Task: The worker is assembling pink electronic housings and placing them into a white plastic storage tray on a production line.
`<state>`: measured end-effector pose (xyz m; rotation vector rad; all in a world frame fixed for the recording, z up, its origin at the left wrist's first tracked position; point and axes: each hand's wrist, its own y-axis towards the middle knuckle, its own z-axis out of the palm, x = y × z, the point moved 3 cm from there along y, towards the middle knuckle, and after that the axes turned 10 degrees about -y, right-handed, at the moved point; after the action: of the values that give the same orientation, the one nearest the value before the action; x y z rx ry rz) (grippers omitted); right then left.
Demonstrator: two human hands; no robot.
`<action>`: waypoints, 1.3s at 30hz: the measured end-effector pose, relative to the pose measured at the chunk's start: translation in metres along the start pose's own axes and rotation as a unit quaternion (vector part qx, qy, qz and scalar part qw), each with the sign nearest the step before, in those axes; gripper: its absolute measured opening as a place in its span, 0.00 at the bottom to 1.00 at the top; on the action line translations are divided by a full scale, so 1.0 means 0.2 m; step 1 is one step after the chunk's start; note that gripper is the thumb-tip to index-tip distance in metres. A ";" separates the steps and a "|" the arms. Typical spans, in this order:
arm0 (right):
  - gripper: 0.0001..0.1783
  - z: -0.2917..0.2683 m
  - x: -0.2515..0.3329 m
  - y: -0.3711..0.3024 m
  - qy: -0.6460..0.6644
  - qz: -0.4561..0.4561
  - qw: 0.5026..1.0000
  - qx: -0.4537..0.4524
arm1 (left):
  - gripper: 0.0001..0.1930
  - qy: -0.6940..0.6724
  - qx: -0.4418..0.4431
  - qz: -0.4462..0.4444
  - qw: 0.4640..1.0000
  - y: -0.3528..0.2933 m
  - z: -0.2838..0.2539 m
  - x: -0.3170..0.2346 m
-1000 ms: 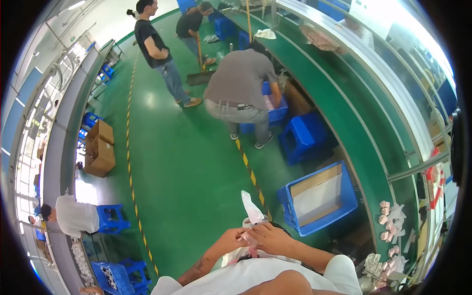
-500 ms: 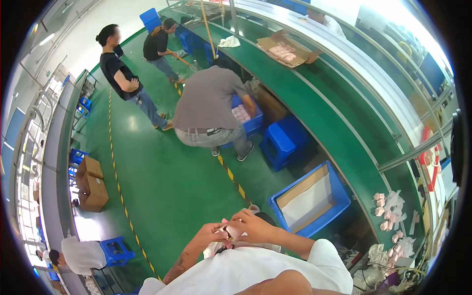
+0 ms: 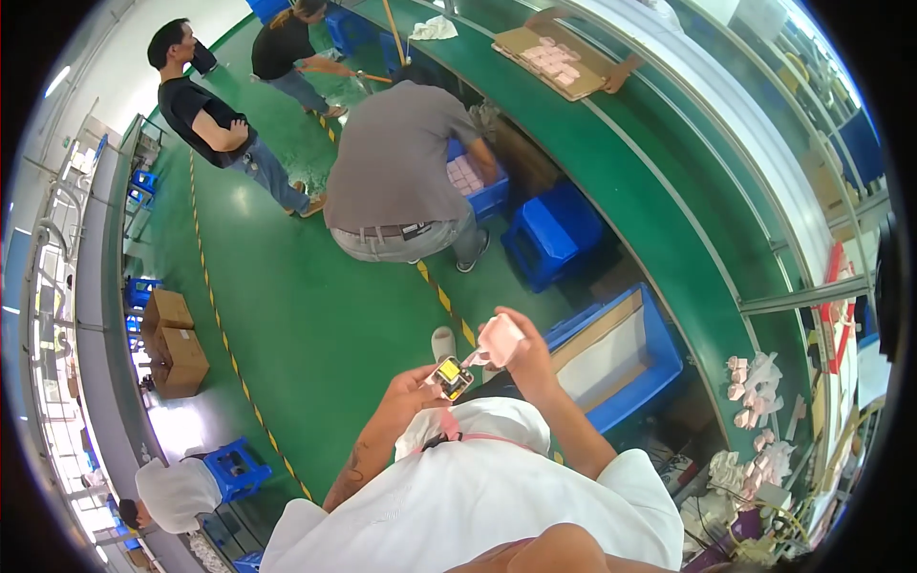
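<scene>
My left hand (image 3: 409, 393) grips a small square electronic device (image 3: 451, 378), whose inside shows a yellow block among dark and metallic parts. Up and to the right, my right hand (image 3: 531, 355) holds a pale pink square plastic cover (image 3: 501, 340) by its edge, fingers curled round it. A short pale strip runs between the two pieces; I cannot tell whether it joins them. Both hands are in front of my white shirt, above the green floor. A pink cord (image 3: 447, 420) hangs at my chest.
A blue bin (image 3: 626, 406) lined with cardboard stands right of my hands. Pink pieces (image 3: 750, 406) and clear bags lie on the green conveyor (image 3: 669, 258). Ahead, a person in grey (image 3: 406, 162) bends over a blue crate (image 3: 490, 198); another stands at left. Blue stools stand nearby.
My hands have moved apart, the right one up and rightward with the pink cover, exposing the device's inside in the left. A co-worker at left has turned their head.
</scene>
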<state>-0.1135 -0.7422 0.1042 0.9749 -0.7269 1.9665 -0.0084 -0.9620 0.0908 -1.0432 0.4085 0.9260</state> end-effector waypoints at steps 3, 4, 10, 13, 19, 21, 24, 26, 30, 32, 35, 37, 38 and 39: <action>0.36 -0.01 0.02 0.11 0.155 -0.012 0.987 -0.032 | 0.28 -0.029 0.020 -0.022 0.999 0.10 -0.07 -0.08; 0.36 -0.01 0.02 0.15 0.197 0.000 0.980 -0.032 | 0.28 -0.024 0.040 -0.015 0.999 0.14 -0.09 -0.12; 0.38 0.08 0.06 0.34 0.309 0.008 0.949 -0.059 | 0.27 -0.007 0.086 -0.039 0.995 0.28 -0.15 -0.40; 0.37 0.14 0.04 0.43 0.265 -0.035 0.958 -0.101 | 0.28 0.024 0.100 -0.034 0.994 0.40 -0.25 -0.50; 0.33 0.15 -0.08 0.49 0.051 -0.049 0.977 -0.202 | 0.29 0.064 0.108 -0.071 0.990 0.52 -0.48 -0.64; 0.32 0.11 -0.05 0.51 -0.085 -0.037 0.966 -0.243 | 0.29 0.074 0.106 -0.075 0.989 0.55 -0.52 -0.68; 0.33 -0.07 -0.03 0.51 -0.202 -0.042 0.935 -0.290 | 0.29 0.078 0.121 -0.081 0.986 0.62 -0.55 -0.68; 0.35 -0.26 -0.06 0.52 -0.290 -0.053 0.897 -0.330 | 0.29 0.074 0.134 -0.093 0.984 0.69 -0.57 -0.66; 0.35 -0.69 0.03 0.67 -0.407 -0.010 0.819 -0.405 | 0.28 0.053 0.133 -0.067 0.987 0.81 -0.55 -0.69; 0.32 -0.96 0.08 0.78 -0.456 0.056 0.795 -0.397 | 0.27 0.049 0.123 -0.066 0.989 0.88 -0.52 -0.70; 0.33 -1.39 0.24 1.14 -0.658 0.051 0.669 -0.342 | 0.27 0.047 0.093 -0.059 0.993 1.00 -0.49 -0.77; 0.34 -1.57 0.36 1.46 -0.654 0.037 0.667 -0.356 | 0.27 0.029 0.038 -0.051 0.998 1.07 -0.50 -0.79; 0.36 -1.69 0.45 1.63 -0.653 0.026 0.656 -0.379 | 0.26 0.020 0.015 -0.045 0.999 1.13 -0.48 -0.80; 0.36 -1.86 0.50 1.81 -0.651 0.018 0.661 -0.372 | 0.26 0.021 0.007 -0.036 0.999 1.19 -0.45 -0.81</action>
<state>-0.5960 -0.6046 -0.0611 1.6887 -2.0859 0.4543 -0.2837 -1.0700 0.0268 -1.0584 0.4094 0.8369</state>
